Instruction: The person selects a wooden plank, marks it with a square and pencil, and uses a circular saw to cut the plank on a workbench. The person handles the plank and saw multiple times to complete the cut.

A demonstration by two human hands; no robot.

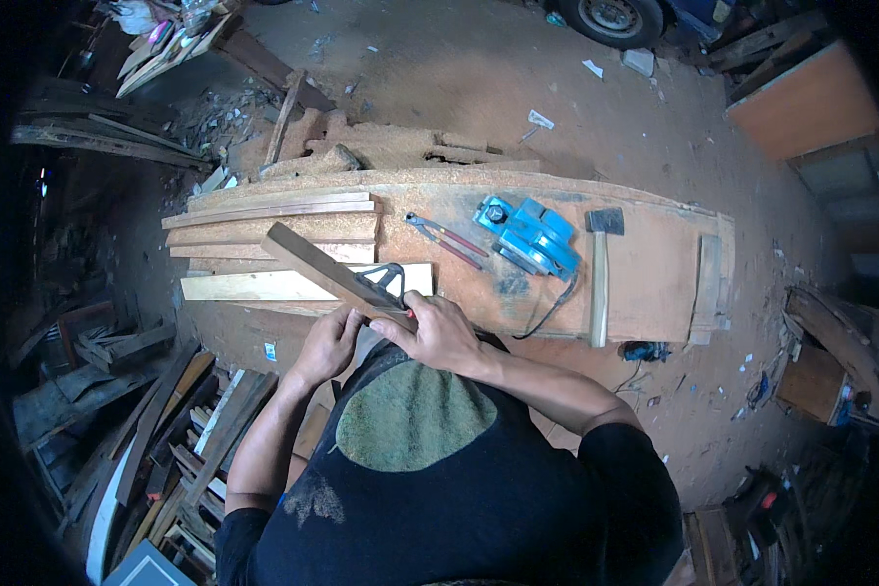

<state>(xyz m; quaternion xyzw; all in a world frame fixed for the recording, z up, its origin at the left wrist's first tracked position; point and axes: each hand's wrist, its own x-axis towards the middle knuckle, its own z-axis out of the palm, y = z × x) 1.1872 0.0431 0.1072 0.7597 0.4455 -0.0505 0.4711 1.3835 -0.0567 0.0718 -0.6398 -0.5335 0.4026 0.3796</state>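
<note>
A wooden board (313, 266) is held tilted over the workbench, its near end at my body, with a black tool (385, 280) against it, a small red part beside my right thumb. My left hand (330, 342) is closed at the board's lower edge. My right hand (432, 332) grips the board's near end beside the black tool; whether it also holds that tool is unclear. Several planks (227, 287) lie on the bench (645, 293) beyond. To the right lie red-handled pincers (444, 239), a blue power planer (537, 234) with a cord and a hammer (601, 273).
Scrap lumber (195, 439) is heaped at the lower left. More boards (117, 132) lie at the far left and upper left. An orange panel (801, 98) and a car wheel (615, 18) are at the back right. Wood pieces (811, 361) stand at the right.
</note>
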